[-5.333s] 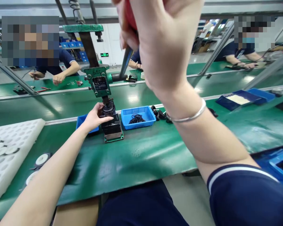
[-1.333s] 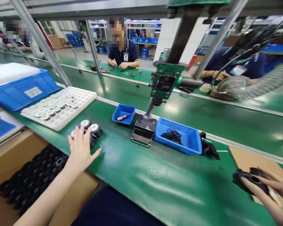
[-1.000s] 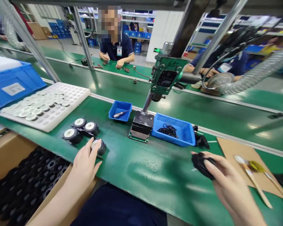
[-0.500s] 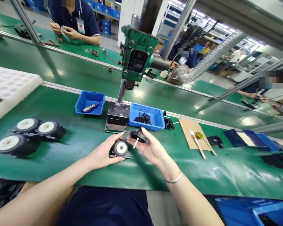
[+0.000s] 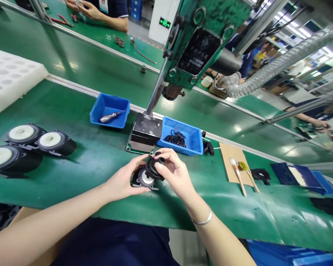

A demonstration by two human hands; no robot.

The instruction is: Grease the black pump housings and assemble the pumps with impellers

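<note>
My left hand (image 5: 127,178) is wrapped round a black cylindrical housing (image 5: 135,180) with a white round insert (image 5: 147,178) at its face. Pinched in my right hand (image 5: 173,170) is a black round cap (image 5: 152,168) with a short spout. The cap is tilted in front of the housing's face and covers part of the white insert. Whether the two parts touch, I cannot tell. The cap's white shaft, visible earlier, is hidden now. Just behind my hands stands the black block base (image 5: 147,129) of a green press (image 5: 199,48).
Three similar housings (image 5: 51,142) stand at the left. A blue bin (image 5: 109,111) holds a screwdriver; another blue bin (image 5: 183,135) holds black rubber rings. Brushes (image 5: 238,177) lie on cardboard (image 5: 227,162) at the right. Across the bench a co-worker's hands (image 5: 86,9) hold a small part.
My right hand has turned the cap over and brought it left, against or close to the housing's face. My left hand keeps its hold. The view has shifted closer to the press.
</note>
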